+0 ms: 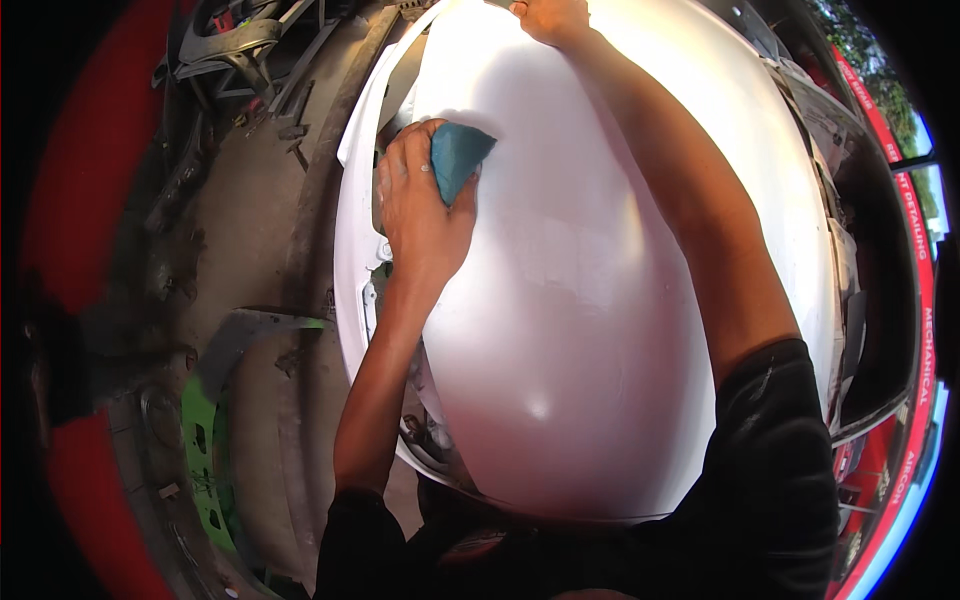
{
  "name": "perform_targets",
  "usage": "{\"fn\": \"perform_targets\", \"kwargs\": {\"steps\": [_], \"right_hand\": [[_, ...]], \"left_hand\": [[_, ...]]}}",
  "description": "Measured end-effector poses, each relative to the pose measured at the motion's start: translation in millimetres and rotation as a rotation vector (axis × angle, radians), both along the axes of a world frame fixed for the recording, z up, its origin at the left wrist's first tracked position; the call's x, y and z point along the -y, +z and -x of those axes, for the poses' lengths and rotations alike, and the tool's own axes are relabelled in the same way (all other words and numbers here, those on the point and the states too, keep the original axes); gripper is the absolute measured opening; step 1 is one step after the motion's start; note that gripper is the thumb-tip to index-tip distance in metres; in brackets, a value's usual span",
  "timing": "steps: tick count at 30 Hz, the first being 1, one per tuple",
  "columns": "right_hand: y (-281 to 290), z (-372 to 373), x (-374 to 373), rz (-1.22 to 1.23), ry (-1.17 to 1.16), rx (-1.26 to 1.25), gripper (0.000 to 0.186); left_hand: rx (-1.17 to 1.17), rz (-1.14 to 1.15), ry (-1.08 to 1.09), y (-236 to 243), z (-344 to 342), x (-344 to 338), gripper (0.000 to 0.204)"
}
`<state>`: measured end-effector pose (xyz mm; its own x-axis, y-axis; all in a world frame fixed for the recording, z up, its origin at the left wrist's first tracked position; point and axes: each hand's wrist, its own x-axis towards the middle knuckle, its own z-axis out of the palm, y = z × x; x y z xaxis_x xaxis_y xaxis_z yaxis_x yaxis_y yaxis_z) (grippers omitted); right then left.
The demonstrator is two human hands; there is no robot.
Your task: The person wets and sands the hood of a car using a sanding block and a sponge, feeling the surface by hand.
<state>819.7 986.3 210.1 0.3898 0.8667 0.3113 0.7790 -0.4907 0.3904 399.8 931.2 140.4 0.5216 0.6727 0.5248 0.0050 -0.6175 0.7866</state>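
My left hand (425,205) is wrapped around a folded blue-green sheet (460,160), which looks like sandpaper. It rests near the left edge of a large, smooth white car panel (560,330) shaped like a hood. The sheet's pointed corner sticks out past my fingers to the right. My right arm stretches far forward over the panel, and my right hand (556,20) is at its far end, by the picture's top edge. Most of its fingers are cut off there, so what it may hold is hidden.
A white frame piece (352,210) with openings curves along the panel's left side. On the floor to the left lie a green-and-grey car part (208,450) and, farther off, a pile of dark parts (240,45). Red signs (915,230) line the far right.
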Motion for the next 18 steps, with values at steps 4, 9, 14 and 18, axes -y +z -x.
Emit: {"fn": "perform_targets", "kwargs": {"steps": [4,9,14,18], "right_hand": [[-16.1,144.3,56.7,-0.110,0.082,-0.119,0.037],[44.1,270.7,228.2,-0.088,0.236,-0.475,0.045],[81.4,305.3,336.5,-0.079,0.167,-0.509,0.042],[66.1,233.4,284.6,-0.024,0.227,-0.369,0.042]], "left_hand": [[-0.081,-0.023,0.088,-15.6,18.9,-21.0,0.049],[-0.099,0.041,0.114,-5.3,18.6,-22.6,0.053],[-0.127,0.031,0.106,4.5,0.1,-7.0,0.054],[-0.102,0.013,0.110,2.1,7.3,-6.9,0.051]]}}
